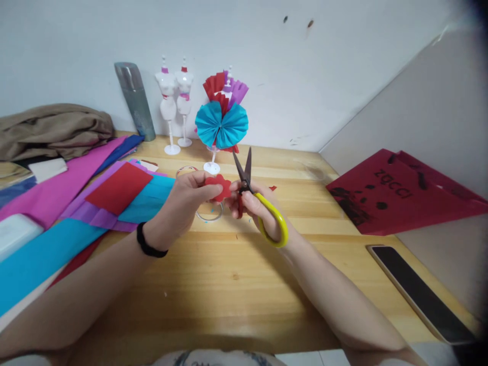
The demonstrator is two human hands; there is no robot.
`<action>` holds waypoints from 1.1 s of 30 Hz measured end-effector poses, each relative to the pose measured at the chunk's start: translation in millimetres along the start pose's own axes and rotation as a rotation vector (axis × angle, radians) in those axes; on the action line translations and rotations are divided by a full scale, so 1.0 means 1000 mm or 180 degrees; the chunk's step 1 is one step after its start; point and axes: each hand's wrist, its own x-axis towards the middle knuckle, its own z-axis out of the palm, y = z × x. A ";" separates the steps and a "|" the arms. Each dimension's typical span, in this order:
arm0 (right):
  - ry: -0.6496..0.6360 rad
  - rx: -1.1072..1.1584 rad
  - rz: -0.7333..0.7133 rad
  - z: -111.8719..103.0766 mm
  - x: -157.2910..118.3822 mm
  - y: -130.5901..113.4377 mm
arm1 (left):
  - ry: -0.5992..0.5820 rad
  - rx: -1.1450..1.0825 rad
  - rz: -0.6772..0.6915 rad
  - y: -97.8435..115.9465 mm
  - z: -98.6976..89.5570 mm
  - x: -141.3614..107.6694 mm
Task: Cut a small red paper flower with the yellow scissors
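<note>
A small red paper piece (222, 187) with a scalloped edge is pinched between the thumb and fingers of my left hand (186, 198). My right hand (259, 208) holds yellow-handled scissors (282, 230), with the thumb in the yellow loop. Their dark blades point up and stand apart, just right of the red piece. The fingertips of my right hand are close to its right edge; whether they touch it is hard to tell. Below the hands, a roll of tape (209, 216) lies on the wooden table (229, 284), partly hidden.
Behind stand two white mannequins (168, 109) and a third with a blue pleated paper dress (221, 124). A bottle (137, 104) leans at the wall. Coloured paper (120, 188) and brown cloth (57, 129) lie left; a red bag (404, 193) and a phone (419, 292) are right.
</note>
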 end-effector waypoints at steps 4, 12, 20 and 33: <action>-0.0324 -0.0299 0.0054 0.001 -0.002 0.005 | 0.0027 0.0076 0.0116 0.009 -0.002 0.000; -0.0449 -0.0822 -0.0178 0.003 -0.002 0.013 | 0.0050 0.0103 0.0030 0.010 0.001 0.000; -0.0483 -0.1145 -0.0312 0.003 -0.001 0.011 | 0.0280 0.0159 -0.0163 0.006 0.000 0.002; -0.0308 -0.1528 -0.0222 0.003 0.000 0.011 | 0.0506 0.0274 -0.0134 0.005 0.000 0.002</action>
